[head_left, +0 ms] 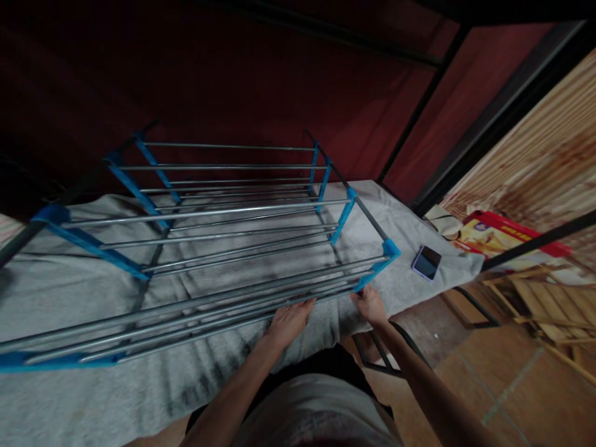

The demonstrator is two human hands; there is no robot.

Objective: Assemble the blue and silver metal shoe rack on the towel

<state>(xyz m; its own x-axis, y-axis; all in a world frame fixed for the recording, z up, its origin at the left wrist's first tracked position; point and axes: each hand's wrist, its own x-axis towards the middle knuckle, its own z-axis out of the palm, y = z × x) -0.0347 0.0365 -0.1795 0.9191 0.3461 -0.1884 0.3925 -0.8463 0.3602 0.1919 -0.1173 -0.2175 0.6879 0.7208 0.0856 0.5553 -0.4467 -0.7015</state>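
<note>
A shoe rack [209,212] of grey metal tubes and blue plastic brackets lies lengthwise on a grey cloth [84,406]. Its several tiers stretch away from me toward the dark red backing. My left hand [292,320] is at the nearest tubes, right of their middle, fingers closed around the lowest one. At the near right corner, my right hand [371,304] pinches the lower end of a blue bracket [390,249] where the tubes meet it. Some fingertips of both hands are hidden behind the tubes.
A phone [427,262] lies on the cloth right of the rack. Beyond it is a red and yellow package [498,234]. Slatted wooden furniture [554,304] stands on the tiled floor at right. Dark metal bars [423,112] frame the red backing [233,81].
</note>
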